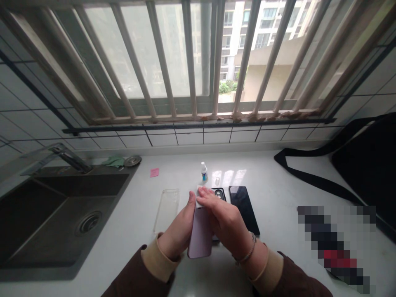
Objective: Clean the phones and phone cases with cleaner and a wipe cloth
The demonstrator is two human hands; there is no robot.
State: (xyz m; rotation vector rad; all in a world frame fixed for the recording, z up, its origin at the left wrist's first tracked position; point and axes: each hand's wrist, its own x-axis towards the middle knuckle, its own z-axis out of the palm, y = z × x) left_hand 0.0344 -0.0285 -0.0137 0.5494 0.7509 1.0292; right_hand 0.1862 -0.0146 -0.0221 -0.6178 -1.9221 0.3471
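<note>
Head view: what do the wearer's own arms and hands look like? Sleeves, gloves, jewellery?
Dark brown sleeves on both arms, ending in wide tan cuffs. Left hand: no glove, nothing visible on the wrist. Right hand: no glove, thin silvery bracelet at the wrist. No logo or marking visible on either sleeve.

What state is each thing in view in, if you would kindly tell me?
Purple phone: held in left hand, tilted
Wipe: under right hand's fingers
Bottle: upright
Clear cap: off, beside bottle
Black phone: flat, screen dark
Camera phone: flat, cameras up, partly hidden
Clear case: flat, off any phone
Tap: no flow visible
Window: open or shut unclear
</note>
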